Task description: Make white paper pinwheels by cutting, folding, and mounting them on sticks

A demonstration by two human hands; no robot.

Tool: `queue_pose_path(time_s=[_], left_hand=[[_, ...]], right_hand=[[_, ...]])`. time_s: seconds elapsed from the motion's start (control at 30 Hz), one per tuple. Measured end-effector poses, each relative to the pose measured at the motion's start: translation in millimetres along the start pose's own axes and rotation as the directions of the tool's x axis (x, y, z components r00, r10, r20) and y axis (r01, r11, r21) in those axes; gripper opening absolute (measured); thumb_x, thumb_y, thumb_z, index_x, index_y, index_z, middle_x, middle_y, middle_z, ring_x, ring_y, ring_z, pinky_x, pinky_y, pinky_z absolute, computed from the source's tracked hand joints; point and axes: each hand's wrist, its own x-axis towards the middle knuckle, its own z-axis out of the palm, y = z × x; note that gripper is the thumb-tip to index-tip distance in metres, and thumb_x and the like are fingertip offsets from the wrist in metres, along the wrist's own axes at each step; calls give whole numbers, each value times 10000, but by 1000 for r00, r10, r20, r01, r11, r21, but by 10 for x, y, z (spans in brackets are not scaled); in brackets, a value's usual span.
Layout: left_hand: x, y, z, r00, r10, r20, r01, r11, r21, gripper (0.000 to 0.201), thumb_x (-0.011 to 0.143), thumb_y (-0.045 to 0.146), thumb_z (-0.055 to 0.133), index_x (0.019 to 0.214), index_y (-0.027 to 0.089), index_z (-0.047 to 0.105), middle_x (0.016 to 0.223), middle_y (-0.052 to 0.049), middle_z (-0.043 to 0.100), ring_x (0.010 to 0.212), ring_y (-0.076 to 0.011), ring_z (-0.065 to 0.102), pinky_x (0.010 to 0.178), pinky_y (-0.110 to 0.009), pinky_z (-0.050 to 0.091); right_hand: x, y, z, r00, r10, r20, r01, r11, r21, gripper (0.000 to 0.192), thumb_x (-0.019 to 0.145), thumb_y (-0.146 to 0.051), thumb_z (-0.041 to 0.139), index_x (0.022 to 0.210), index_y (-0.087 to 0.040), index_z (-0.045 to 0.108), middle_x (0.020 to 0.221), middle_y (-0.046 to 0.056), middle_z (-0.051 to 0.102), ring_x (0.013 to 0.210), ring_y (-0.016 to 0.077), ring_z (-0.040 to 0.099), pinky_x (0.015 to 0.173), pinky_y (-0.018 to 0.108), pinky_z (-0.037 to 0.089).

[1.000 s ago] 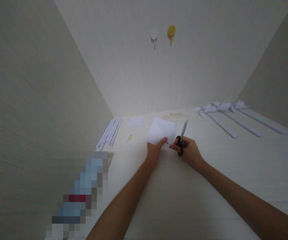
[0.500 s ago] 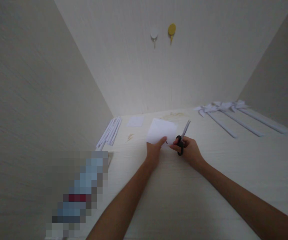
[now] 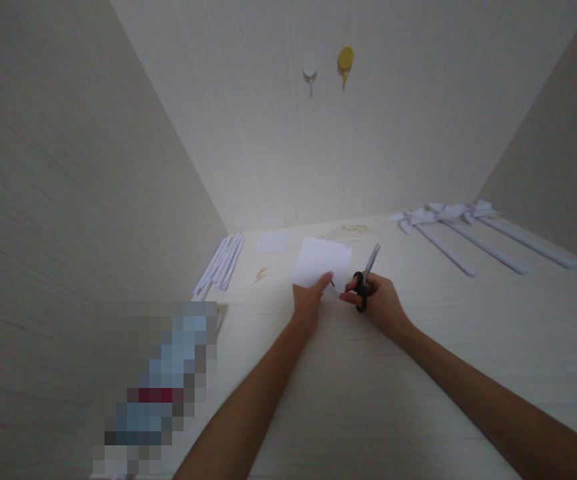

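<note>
My left hand [image 3: 309, 301] grips a white sheet of paper [image 3: 321, 259] near its lower edge, thumb on top and the other fingers hidden underneath. A short dark red mark or strip [image 3: 333, 283] shows beside the thumb; I cannot tell what it is. Just right of the paper, my right hand [image 3: 379, 301] is closed on a pair of scissors [image 3: 367, 275] with black handles. Their blades point up and away, narrowly parted at the tips and apart from the paper. The right thumb is stretched toward the paper's lower right corner.
White paper sticks [image 3: 222, 262] lie bundled at the left, near a small paper square [image 3: 272, 242]. Paper pinwheels [image 3: 443, 215] on sticks lie at the right. Two hooks, one white [image 3: 310, 68] and one yellow [image 3: 345, 59], hang on the back wall. A pixelated patch [image 3: 163, 380] covers the lower left.
The paper's right edge has drawn slightly left, away from the scissors. The scissors' tips sit a little lower. Both hands stay nearly in place, each with the same hold.
</note>
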Motion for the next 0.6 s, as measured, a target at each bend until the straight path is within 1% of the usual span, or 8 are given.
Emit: queue_pose_path(time_s=[0.2,0.33,0.47,0.6], left_hand=[[5,-3,-6,1000,24,7,-24,1000,8,410,537,240,677,925,142,587,888,-87,636,848,-207,580,751,-335,437],[17,-21,-13,1000,3,-1,-3,1000,25,390,533,251,681,897,141,597,850,-85,643,833,-211,584,740,-341,440],[31,-64,-18,1000,12,2,-12,1000,0,389,532,254,684,896,150,592,871,-83,636,831,-207,583,725,-332,447],[36,-88,-26,1000,-5,-10,6,1000,13,377,525,268,689,872,153,597,861,-87,637,805,-207,588,680,-317,458]], right_hand=[[1,5,7,1000,0,-11,0,1000,-2,312,480,-363,703,588,-154,498,527,-20,527,455,80,451,418,212,355],[5,22,8,1000,-9,-26,9,1000,-5,300,491,-357,699,595,-150,509,534,-22,522,472,78,449,431,210,350],[2,10,10,999,15,-30,-14,1000,28,283,492,-317,706,593,-147,504,541,-25,523,480,71,443,440,202,346],[2,12,14,998,47,-29,-45,997,66,283,493,-304,705,588,-149,489,497,-47,481,438,56,397,406,192,305]])
